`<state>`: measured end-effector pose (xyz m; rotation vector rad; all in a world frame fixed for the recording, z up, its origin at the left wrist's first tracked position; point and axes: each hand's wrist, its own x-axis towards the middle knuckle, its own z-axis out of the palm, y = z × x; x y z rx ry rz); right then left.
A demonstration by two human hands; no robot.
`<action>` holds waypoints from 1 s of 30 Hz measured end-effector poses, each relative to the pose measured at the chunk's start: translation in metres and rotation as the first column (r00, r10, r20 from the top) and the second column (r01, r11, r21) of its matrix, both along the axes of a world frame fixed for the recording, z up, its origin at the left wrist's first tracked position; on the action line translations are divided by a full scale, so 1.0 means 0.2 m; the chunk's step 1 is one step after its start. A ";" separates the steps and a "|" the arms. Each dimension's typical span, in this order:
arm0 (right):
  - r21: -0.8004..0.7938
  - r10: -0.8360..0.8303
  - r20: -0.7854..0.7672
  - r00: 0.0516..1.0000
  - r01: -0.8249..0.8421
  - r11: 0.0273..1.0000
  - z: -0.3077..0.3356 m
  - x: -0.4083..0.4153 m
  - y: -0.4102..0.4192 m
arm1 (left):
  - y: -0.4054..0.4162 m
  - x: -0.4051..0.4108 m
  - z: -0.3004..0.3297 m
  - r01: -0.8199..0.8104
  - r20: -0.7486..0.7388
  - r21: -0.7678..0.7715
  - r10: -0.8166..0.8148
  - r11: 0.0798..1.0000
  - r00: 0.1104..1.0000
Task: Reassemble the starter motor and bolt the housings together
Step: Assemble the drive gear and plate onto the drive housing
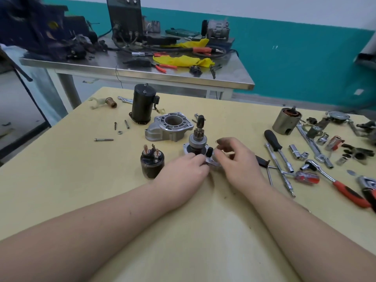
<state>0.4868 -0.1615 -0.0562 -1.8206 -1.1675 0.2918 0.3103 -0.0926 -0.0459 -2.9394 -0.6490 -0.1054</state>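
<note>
Your left hand (188, 167) and your right hand (234, 157) meet over the middle of the yellow table (61, 180), both working at the pinion drive assembly (197, 143), which stands upright on its flat plate. Your left fingers are curled and pinch a small black lever piece (209, 153) at the plate's near edge. Your right thumb and forefinger close in on the same spot from the other side, the remaining fingers raised and loosely bent; whether they actually grip the piece you cannot tell.

Just behind the assembly lies the aluminium nose housing (169, 127), its round opening facing up. The black motor body (142, 105) stands upright behind that, near the table's far edge. The solenoid (152, 160) stands left of your left hand, copper terminals on top. Loose bolts (103, 140) and a nut (119, 132) lie further left.

To your right sit the field coil housing (286, 121), a black-handled screwdriver (273, 141), sockets (295, 151) and a red-handled ratchet (333, 182). A steel workbench (142, 72) stands beyond.
</note>
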 end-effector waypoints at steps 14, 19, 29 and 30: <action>0.106 0.034 0.122 0.992 -0.047 0.993 0.04 -0.06 -0.04 | 0.40 -0.75 0.07 -0.452 0.716 -0.166 0.423 0.876 0.556; -0.011 0.064 0.157 0.986 -0.063 0.998 0.03 -0.08 0.04 | 0.58 -0.78 -0.08 -0.624 0.082 -0.412 0.709 0.664 0.701; -0.110 0.126 -0.031 0.991 -0.129 0.985 0.03 -0.04 0.13 | 0.60 -0.66 -0.03 -0.590 0.137 -0.419 0.690 0.690 0.710; -0.097 0.109 -0.054 0.993 -0.114 0.989 0.04 -0.03 0.13 | 0.57 -0.67 -0.01 -0.499 0.263 -0.486 0.664 0.718 0.700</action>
